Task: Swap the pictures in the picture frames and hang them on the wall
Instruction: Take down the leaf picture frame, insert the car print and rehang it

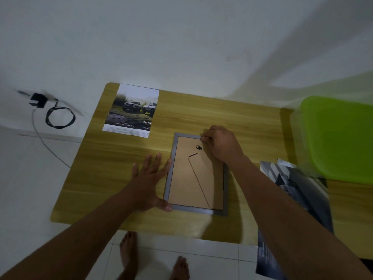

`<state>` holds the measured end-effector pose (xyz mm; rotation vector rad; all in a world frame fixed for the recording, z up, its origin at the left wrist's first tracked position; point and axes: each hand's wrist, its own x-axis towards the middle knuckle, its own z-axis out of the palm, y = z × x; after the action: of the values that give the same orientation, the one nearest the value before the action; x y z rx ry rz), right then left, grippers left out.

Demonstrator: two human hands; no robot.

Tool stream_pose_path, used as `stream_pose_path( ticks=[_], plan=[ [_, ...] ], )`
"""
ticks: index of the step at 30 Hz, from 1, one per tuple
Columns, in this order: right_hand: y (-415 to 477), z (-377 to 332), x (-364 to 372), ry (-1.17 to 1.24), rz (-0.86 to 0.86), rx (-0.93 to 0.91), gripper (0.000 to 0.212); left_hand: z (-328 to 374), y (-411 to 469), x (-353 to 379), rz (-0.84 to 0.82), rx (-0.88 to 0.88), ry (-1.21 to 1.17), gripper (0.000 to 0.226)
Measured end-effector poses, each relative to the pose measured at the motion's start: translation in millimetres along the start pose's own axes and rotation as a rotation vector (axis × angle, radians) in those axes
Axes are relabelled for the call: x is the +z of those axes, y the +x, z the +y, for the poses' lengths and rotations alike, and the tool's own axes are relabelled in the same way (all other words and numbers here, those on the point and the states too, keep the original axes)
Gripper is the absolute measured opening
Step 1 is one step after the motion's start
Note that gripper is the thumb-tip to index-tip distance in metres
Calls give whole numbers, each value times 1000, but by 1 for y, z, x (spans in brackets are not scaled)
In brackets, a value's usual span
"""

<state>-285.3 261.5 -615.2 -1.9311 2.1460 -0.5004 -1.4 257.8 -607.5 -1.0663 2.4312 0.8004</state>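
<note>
Off the table at nine o'clock sits a black charger (38, 100). On the wooden table (105, 168), a car picture (132, 110) lies at the ten o'clock corner. The left hand (149, 178) lies released, fingers spread flat against the nine o'clock side of the face-down picture frame (196, 174), which is mid-table. The right hand (220, 144), fingers curled, pinches the frame's one o'clock corner. Dark prints (298, 184) and a green box (339, 138) lie at three o'clock.

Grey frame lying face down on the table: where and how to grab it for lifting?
Probably the long left rail of the frame, approached from the left: it lies flat, backing up, so only the grey border offers an edge. The left hand lies there; the right hand pinches at the top edge.
</note>
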Motion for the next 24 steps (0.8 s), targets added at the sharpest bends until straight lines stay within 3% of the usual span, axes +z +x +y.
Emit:
stream_pose_path(
  ticks=[9,14,18,24],
  plan=[
    [-3,-5,-11,-10,-85,28,28,0,0,-1,-2,-8,2,130],
    [-64,-57,-15,-22,8,239,44,4,-2,-3,-12,-25,5,131],
    [-112,-76,6,-62,-155,372,68,6,-2,-5,-18,-37,4,132],
    [-110,-85,4,-57,-135,393,50,5,-2,-4,-22,-50,16,135]
  ],
)
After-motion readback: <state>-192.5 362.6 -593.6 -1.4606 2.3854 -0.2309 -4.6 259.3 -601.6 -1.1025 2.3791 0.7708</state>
